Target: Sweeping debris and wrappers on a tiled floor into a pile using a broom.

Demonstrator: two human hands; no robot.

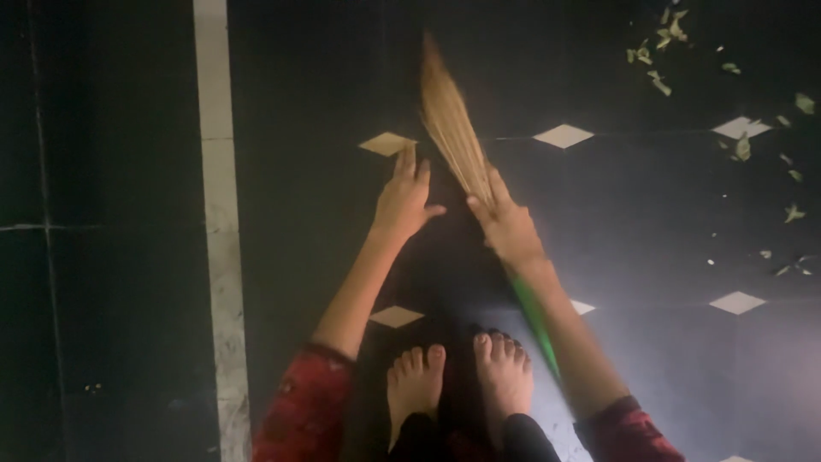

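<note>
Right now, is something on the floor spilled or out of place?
Yes. Small green leaf scraps lie scattered over the dark floor at the upper right, away from the broom held in the right hand.

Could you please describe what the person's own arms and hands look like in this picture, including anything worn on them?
Both forearms are bare below the elbows. Red patterned sleeves with darker markings are pushed up near the elbows, and the right arm's sleeve matches. The left hand and right hand are bare; no gloves, rings or watch are visible, though the image is blurred.
</note>
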